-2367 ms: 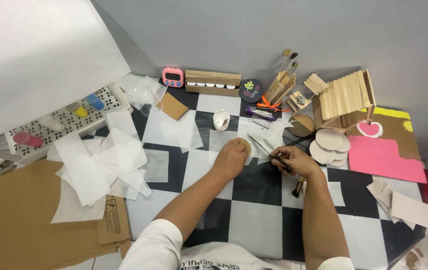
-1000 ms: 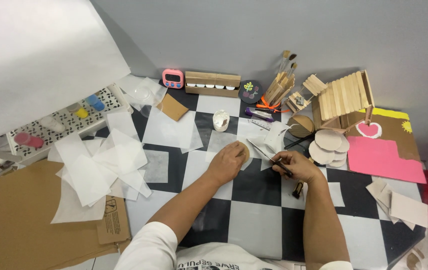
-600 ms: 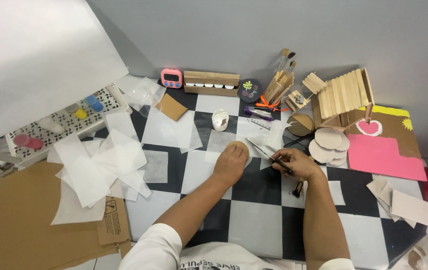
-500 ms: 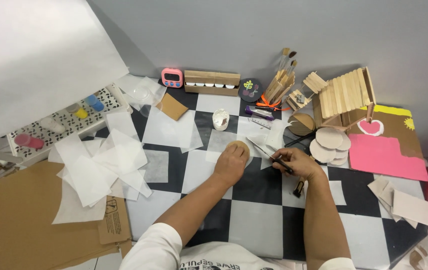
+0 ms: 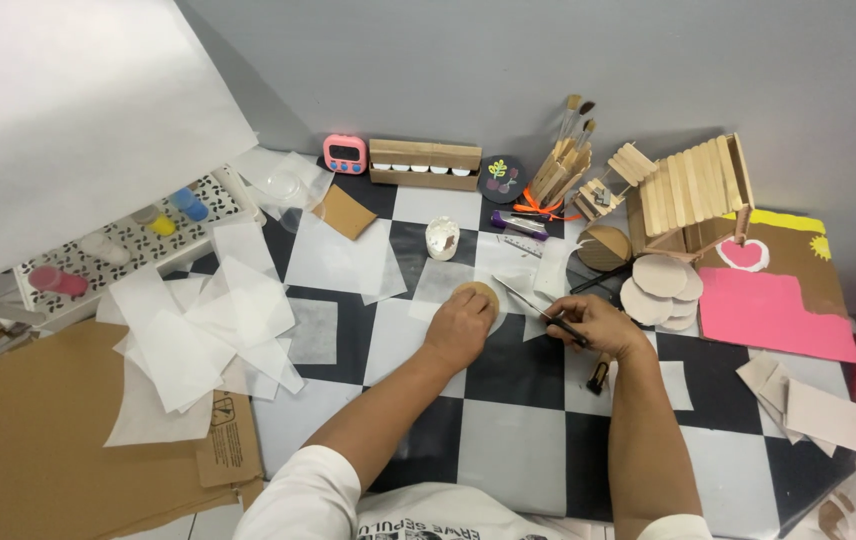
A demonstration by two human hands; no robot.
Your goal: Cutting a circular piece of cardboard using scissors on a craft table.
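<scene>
Flat under my left hand [image 5: 460, 326], a brown cardboard disc [image 5: 478, 293] lies on the checkered mat [image 5: 508, 450]; palm and fingers press it down, only its far edge showing. My right hand [image 5: 598, 326] is clenched around scissors [image 5: 538, 308], blades pointing toward the disc. Risk, as I judge it: blade tips sit close to my left fingers, and a slip of the disc could nick them. Beyond: a wooden tray [image 5: 425, 165] holds a row of white cups, and a stick-built holder [image 5: 562, 172] holds brushes upright. More cut discs [image 5: 660, 285] are stacked right, loose tracing sheets [image 5: 203, 330] left.
</scene>
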